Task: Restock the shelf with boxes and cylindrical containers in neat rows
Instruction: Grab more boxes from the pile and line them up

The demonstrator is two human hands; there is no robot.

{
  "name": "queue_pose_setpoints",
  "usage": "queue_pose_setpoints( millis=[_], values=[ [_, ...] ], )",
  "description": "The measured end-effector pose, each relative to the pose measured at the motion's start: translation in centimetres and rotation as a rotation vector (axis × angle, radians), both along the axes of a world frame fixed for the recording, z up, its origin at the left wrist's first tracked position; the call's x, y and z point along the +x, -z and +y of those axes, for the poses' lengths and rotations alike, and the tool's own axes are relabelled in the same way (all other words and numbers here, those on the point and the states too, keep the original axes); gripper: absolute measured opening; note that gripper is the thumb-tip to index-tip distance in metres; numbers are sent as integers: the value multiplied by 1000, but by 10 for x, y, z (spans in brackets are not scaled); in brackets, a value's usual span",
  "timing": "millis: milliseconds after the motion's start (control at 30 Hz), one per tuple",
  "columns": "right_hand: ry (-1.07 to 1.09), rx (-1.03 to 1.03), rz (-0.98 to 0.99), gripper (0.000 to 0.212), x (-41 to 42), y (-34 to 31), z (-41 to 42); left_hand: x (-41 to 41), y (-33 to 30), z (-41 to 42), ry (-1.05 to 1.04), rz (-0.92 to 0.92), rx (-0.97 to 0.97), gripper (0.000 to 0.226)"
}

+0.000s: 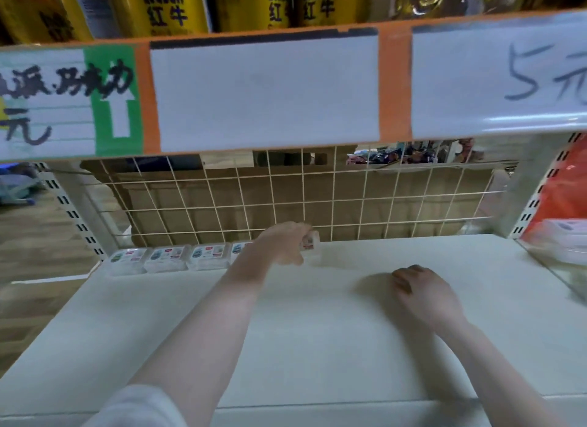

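The left hand [284, 244] reaches to the back of the white metal shelf board [317, 331] and pinches a small white plastic box with a printed label [312, 246], its fingers curled over the top while the box sits on the board close to the white wire-grid back panel [286, 197]. To its left, a row of matching small white boxes with blue-and-red labels [171, 257] already runs along the back edge — three show fully and a fourth is partly hidden behind the wrist. The held box appears to be the next in that row, though whether it touches its neighbour cannot be told, since the hand covers the joint.

The right hand [422, 291] rests on the bare board nearer the front, well apart from the boxes, fingers loosely curled and holding nothing.

To place this box well, it probably wants sliding left until it meets the hidden neighbour, with its rear face square to the wire grid and its label turned the same way as the others. Releasing it straight upward — rather than dragging the fingers off sideways — should keep it from twisting out of line. A light nudge with the free hand could then straighten the front edges. The row seems barely begun: most of the board to the right lies unfilled.

Above, the orange shelf edge with white paper price cards [263, 89] carries yellow cans [165, 7].
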State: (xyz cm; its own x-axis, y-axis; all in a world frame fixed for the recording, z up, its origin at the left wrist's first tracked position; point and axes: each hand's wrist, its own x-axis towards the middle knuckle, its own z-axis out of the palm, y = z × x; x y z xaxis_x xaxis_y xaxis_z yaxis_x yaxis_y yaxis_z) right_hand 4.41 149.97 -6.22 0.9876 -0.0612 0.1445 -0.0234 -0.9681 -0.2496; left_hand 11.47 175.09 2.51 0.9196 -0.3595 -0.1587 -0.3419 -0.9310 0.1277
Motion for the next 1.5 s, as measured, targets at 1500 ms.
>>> queue_pose_setpoints(
  millis=[1500],
  values=[
    [5, 55, 37, 26, 6, 1, 0, 41, 50, 56, -31, -27, -30, 57]
  ],
)
